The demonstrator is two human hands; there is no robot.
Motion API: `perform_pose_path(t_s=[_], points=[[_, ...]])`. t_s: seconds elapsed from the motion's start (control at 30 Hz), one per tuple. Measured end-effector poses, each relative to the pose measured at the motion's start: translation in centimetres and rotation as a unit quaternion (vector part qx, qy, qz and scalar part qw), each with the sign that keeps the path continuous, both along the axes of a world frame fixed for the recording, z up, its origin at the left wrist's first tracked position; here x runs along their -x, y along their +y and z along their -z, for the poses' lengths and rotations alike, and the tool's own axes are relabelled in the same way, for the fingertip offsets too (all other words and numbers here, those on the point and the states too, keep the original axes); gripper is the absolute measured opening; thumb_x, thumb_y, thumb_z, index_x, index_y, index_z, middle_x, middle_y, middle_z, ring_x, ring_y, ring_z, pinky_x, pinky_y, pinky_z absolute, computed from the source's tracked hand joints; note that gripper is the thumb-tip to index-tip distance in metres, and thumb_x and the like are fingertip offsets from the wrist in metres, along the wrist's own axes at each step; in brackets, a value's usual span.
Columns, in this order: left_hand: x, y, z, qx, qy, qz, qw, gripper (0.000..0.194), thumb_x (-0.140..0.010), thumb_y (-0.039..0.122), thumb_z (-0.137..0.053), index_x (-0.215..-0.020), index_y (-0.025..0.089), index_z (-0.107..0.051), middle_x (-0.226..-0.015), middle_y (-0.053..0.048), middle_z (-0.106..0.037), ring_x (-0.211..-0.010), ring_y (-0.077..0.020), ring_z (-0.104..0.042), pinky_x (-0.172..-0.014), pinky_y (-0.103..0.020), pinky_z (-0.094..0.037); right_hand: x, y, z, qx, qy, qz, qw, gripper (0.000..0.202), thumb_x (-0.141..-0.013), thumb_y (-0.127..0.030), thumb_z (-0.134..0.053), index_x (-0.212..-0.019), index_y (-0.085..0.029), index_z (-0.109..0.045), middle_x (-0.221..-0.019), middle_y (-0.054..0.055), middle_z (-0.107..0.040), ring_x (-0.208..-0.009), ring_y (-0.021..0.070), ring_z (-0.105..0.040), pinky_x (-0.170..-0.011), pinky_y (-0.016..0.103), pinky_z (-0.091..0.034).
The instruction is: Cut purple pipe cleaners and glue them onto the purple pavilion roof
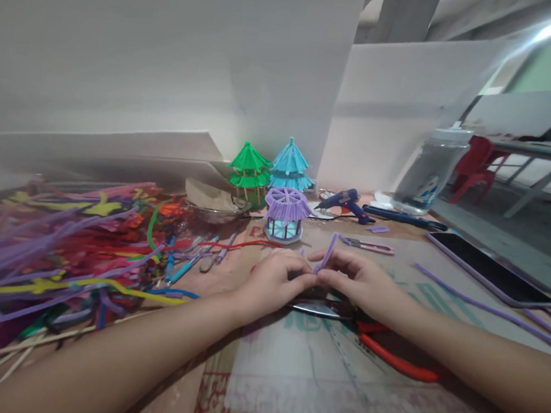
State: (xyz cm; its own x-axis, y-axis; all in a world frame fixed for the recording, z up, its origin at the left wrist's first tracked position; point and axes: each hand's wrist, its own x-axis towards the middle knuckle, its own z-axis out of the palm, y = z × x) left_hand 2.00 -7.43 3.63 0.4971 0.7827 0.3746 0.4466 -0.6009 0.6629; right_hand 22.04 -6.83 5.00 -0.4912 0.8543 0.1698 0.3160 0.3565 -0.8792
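Observation:
Both hands meet over the paper-covered table, fingers pinched on a short bent purple pipe cleaner. My left hand closes on its lower end. From the other side my right hand grips it too, with one end sticking up above the fingers. Just beyond the hands stands a small purple pavilion with an open-ribbed roof. Beneath the hands lie a shiny metal dish-like thing, partly hidden, and red-handled pliers. Pink-handled small scissors or snips rest just past my right hand.
Green and blue pavilions stand behind. A glue gun, a box cutter, a clear plastic jar and a phone are on the right. Coloured pipe cleaners heap up at left, beside a bowl.

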Motion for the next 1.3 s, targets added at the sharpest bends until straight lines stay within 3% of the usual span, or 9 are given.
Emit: perform_pose_path(t_s=[0.17, 0.33, 0.7, 1.07, 1.2, 1.3], points=[[0.1, 0.3, 0.1, 0.015, -0.019, -0.002, 1.000, 0.025, -0.093, 0.032, -0.062, -0.075, 0.018, -0.072, -0.075, -0.001, -0.069, -0.076, -0.0155, -0.062, -0.074, -0.026, -0.043, 0.0, -0.1, -0.1, 0.014, 0.000, -0.004, 1.000, 0.021, -0.085, -0.036, -0.061, -0.095, -0.019, -0.071, -0.095, 0.004, -0.073, -0.085, 0.0190, -0.065, -0.077, 0.031, -0.051], [0.1, 0.1, 0.0, 0.015, -0.010, 0.013, 1.000, 0.026, -0.094, 0.031, -0.061, -0.075, 0.017, -0.072, -0.075, 0.000, -0.068, -0.075, -0.0143, -0.060, -0.074, -0.026, -0.041, 0.0, -0.1, -0.1, 0.005, -0.015, 0.022, 1.000, 0.023, -0.083, -0.037, -0.061, -0.092, -0.018, -0.071, -0.087, 0.003, -0.072, -0.080, 0.0184, -0.064, -0.076, 0.031, -0.050], [-0.1, 0.2, 1.2, -0.065, 0.022, 0.016, 0.998, 0.023, -0.095, 0.036, -0.062, -0.085, 0.018, -0.074, -0.083, -0.002, -0.072, -0.086, -0.0176, -0.061, -0.084, -0.031, -0.040, 0.2, -0.3, -0.1, -0.024, -0.039, 0.070, 0.997, 0.025, -0.080, -0.043, -0.063, -0.080, -0.018, -0.067, -0.077, 0.004, -0.070, -0.072, 0.0187, -0.064, -0.068, 0.031, -0.051], [-0.2, -0.2, 0.3, -0.061, 0.011, 0.004, 0.998, 0.021, -0.094, 0.030, -0.062, -0.084, 0.017, -0.075, -0.085, -0.003, -0.073, -0.088, -0.0186, -0.062, -0.085, -0.031, -0.040, 0.0, -0.4, 0.0, -0.059, -0.055, 0.069, 0.994, 0.024, -0.083, -0.042, -0.062, -0.081, -0.018, -0.066, -0.078, 0.003, -0.069, -0.075, 0.0190, -0.064, -0.072, 0.032, -0.050], [-0.1, 0.0, 0.4, -0.032, -0.005, 0.001, 0.999, 0.026, -0.095, 0.030, -0.059, -0.078, 0.017, -0.074, -0.081, -0.003, -0.072, -0.082, -0.0171, -0.062, -0.080, -0.028, -0.042, 0.3, -0.1, 0.3, -0.053, -0.035, 0.038, 0.997, 0.023, -0.086, -0.041, -0.060, -0.089, -0.018, -0.063, -0.085, 0.004, -0.067, -0.079, 0.0180, -0.062, -0.075, 0.032, -0.050], [0.0, 0.1, 0.1, 0.014, -0.035, -0.010, 0.999, 0.029, -0.094, 0.032, -0.058, -0.074, 0.016, -0.071, -0.073, -0.001, -0.067, -0.073, -0.0149, -0.060, -0.071, -0.025, -0.042, -0.2, 0.0, -1.0, -0.053, -0.045, 0.014, 0.997, 0.030, -0.088, -0.044, -0.060, -0.105, -0.018, -0.058, -0.095, 0.005, -0.066, -0.085, 0.0181, -0.062, -0.075, 0.031, -0.050]])
